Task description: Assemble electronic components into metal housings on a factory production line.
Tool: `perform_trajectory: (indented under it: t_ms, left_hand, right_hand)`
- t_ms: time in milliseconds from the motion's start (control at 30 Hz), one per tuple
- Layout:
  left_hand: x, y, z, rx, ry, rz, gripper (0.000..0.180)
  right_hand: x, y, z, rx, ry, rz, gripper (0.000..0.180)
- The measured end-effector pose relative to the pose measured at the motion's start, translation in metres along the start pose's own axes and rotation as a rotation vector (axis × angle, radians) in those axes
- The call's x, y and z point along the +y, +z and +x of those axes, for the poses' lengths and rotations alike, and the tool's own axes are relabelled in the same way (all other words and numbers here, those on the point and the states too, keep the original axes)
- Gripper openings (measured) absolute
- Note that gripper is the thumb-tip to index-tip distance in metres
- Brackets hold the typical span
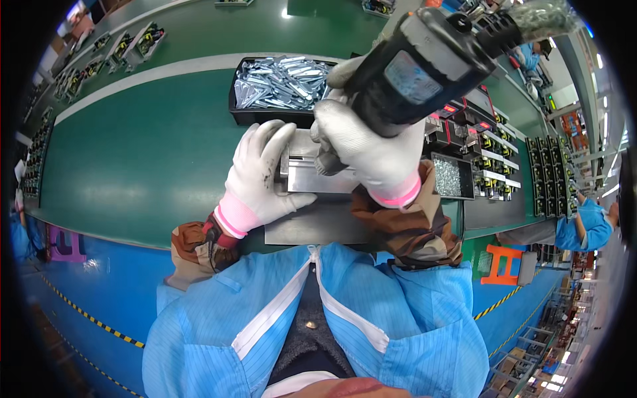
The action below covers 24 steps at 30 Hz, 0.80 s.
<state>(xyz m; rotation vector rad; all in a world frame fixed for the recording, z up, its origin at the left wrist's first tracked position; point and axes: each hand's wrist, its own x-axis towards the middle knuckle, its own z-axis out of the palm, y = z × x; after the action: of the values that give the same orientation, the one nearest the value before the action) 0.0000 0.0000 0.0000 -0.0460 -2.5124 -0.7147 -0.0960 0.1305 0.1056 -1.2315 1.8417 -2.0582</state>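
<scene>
My right hand (371,142), in a white glove with a pink cuff, is wrapped round a black electric screwdriver (405,73). The tool is tilted, its thick cable end toward the upper right; its tip is hidden behind my hand. Below it lies a silver metal fixture (318,180) with a slot along it. My left hand (255,172), gloved the same way, holds the fixture's left end, fingers over the top and thumb along the near side. A flat metal plate (312,229) lies under the fixture, at the bench's near edge.
Beyond the fixture stands a black bin (233,109) of shiny metal strips (282,83). To the right are a tray of small screws (452,176), devices with red displays (458,109) and racked circuit boards (551,176). A co-worker in blue (594,229) is at far right, past an orange stool (502,264).
</scene>
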Motion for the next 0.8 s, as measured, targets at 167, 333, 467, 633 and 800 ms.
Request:
perform_trajectory:
  t_ms: [167, 333, 467, 633, 800]
  left_hand:
    - [0.006, -0.015, -0.016, 0.090, -0.189, -0.106, 0.104]
    - [-0.003, -0.016, -0.045, -0.204, -0.442, -0.446, 0.063]
    - [0.011, 0.013, -0.037, -0.223, -0.352, -0.434, 0.051]
    - [0.011, 0.017, -0.036, -0.176, -0.497, -0.763, 0.031]
    - [0.019, 0.011, -0.050, -0.313, -0.453, -0.805, 0.029]
  right_hand:
    - [-0.013, -0.081, 0.009, 0.054, -0.156, 0.668, 0.018]
    - [0.015, -0.123, -0.002, 0.402, -0.109, 0.485, 0.020]
    - [0.045, -0.139, -0.003, 0.548, -0.039, 0.556, 0.015]
    - [0.061, -0.151, -0.028, 0.363, 0.305, -0.077, 0.028]
    - [0.047, -0.115, -0.098, -0.255, 0.449, -0.478, 0.040]
